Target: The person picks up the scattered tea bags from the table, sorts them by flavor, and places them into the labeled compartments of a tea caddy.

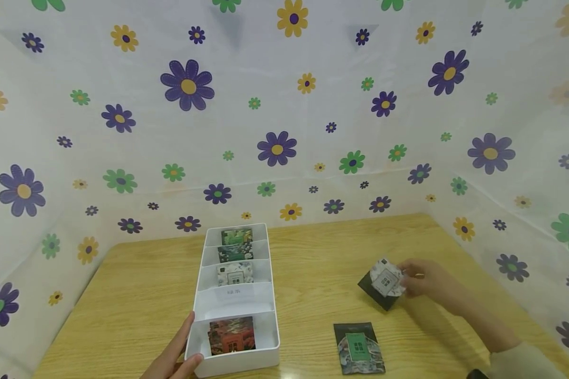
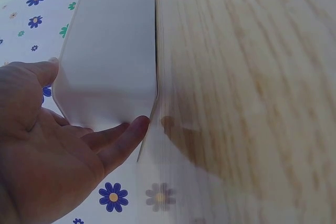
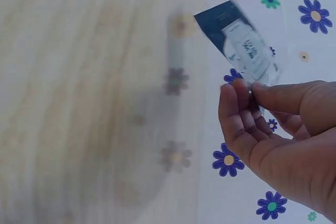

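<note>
My left hand (image 1: 173,358) holds the near left corner of a long white divided box (image 1: 261,301), thumb and fingers against its outside. In the left wrist view the box's smooth outer wall (image 2: 113,30) stands beside that hand. Several tea-bag-like sachets sit in the box: green, dark, white floral and, in the nearest compartment, red sachets (image 1: 232,337). Over the right side of the table, my right hand (image 1: 431,284) pinches a white floral sachet (image 1: 388,278) at its edge. A dark area shows at its far end; I cannot tell whether that is a second sachet.
A dark sachet with a green label (image 1: 359,348) lies flat near the table's front, right of the box. One compartment, second from the front, shows a handwritten mark on its divider (image 1: 234,292). Flower-patterned sheeting (image 1: 237,158) surrounds the wooden table (image 1: 313,263).
</note>
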A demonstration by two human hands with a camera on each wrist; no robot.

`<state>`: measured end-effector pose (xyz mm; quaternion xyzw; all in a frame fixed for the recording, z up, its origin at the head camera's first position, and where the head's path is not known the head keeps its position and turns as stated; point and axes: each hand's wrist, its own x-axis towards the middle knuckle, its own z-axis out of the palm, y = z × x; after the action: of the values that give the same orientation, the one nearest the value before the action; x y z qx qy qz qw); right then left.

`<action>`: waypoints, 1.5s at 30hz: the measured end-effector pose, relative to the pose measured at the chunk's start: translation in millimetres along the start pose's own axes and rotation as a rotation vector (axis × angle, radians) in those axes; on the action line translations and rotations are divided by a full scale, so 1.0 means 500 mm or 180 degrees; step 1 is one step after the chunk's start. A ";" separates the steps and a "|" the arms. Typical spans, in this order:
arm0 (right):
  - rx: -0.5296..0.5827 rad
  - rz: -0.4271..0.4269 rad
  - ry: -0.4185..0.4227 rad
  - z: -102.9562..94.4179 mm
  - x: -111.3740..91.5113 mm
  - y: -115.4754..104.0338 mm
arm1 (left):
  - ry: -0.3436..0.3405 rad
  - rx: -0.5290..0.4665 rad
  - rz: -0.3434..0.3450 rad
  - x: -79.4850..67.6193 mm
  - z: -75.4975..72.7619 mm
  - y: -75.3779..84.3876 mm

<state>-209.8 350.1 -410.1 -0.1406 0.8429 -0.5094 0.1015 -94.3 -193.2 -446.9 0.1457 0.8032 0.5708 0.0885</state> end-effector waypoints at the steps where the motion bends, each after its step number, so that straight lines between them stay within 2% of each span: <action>1: -0.0009 -0.0025 0.0023 -0.002 0.002 -0.005 | 0.0000 -0.0006 0.0000 0.000 0.000 0.000; 7: -0.0152 -0.0185 0.0146 -0.006 0.014 -0.033 | 0.0044 -0.0002 0.0019 0.000 0.002 0.000; 12: -0.0176 -0.0183 0.0338 0.002 0.030 -0.068 | 0.0058 -0.0043 0.0017 -0.001 0.003 0.001; 19: 0.0207 -0.0221 0.0474 0.038 0.076 -0.112 | -0.0013 -0.0119 -0.0029 0.000 -0.001 0.002; 25: 0.0412 -0.0399 0.0393 0.070 0.125 -0.139 | 0.0031 -0.0077 -0.0006 0.004 0.000 0.003; 31: 0.0470 -0.0443 0.0369 0.111 0.166 -0.171 | 0.0113 0.0046 -0.0068 0.004 0.000 0.007; 40: 0.0240 -0.0786 0.0199 0.165 0.218 -0.209 | 0.0093 -0.0025 -0.0094 0.003 0.001 0.009; 45: 0.0236 -0.0828 0.0110 0.197 0.222 -0.264 | -0.0029 -0.0169 -0.0025 0.000 0.000 0.003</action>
<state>-265.5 172.2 -341.3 -0.2361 0.7997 -0.5514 0.0252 -94.1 -192.9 -445.3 0.1428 0.7878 0.5910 0.0982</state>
